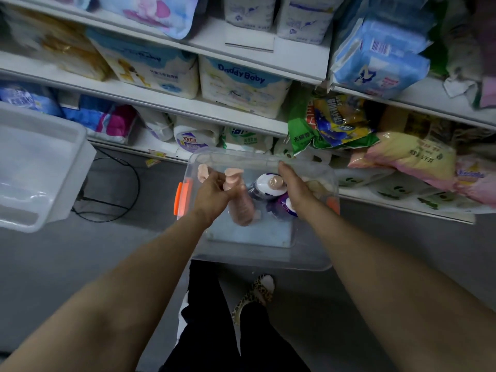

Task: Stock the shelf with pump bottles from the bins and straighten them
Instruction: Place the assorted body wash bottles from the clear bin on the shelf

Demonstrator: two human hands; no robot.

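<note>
A clear plastic bin (257, 257) with orange latches stands on the floor below me. My left hand (212, 196) grips a pink pump bottle (241, 204) by its neck, lifted inside the bin. A second pink pump head (201, 172) shows just beyond that hand. My right hand (295, 185) reaches into the bin over purple-and-white pump bottles (269, 187); its fingers are hidden from me, so what they hold is unclear. Pale bottles (318, 186) lie at the bin's right side.
Another clear bin (40, 167) sits raised at the left. White shelves (166, 102) ahead carry diaper packs, detergent jugs and bagged goods. A black cable (118, 189) loops on the grey floor. My legs and a leopard-print slipper (255, 296) are below the bin.
</note>
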